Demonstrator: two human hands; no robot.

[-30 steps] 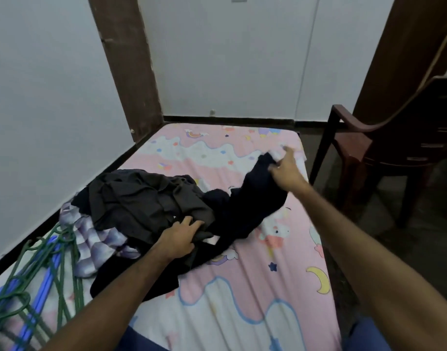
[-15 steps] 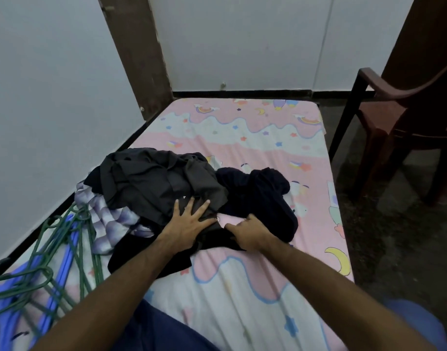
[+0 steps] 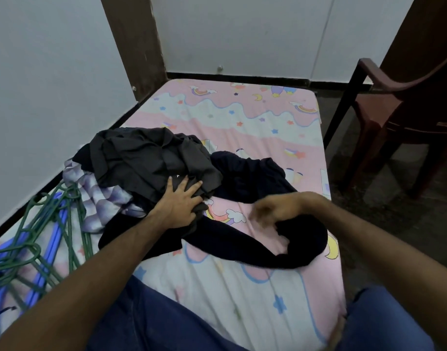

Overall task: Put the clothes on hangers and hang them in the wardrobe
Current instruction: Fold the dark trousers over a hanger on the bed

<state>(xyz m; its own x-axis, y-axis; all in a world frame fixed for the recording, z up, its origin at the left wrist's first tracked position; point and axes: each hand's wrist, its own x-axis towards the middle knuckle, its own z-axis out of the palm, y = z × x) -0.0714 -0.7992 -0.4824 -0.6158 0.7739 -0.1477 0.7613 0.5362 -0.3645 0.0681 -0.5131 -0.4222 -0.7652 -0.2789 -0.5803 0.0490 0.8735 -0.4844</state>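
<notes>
the left hand [image 3: 178,203] presses flat, fingers spread, on the grey garment [image 3: 151,160] heaped at the left of the bed [image 3: 242,122]. the right hand [image 3: 275,207] is blurred over the navy garment [image 3: 250,171] to the right; i cannot tell its fingers. green hangers [image 3: 47,224] lie near left.

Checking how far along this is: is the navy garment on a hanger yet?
No. The navy garment lies crumpled on the bed, and the hangers sit bare in a pile to the left.
</notes>
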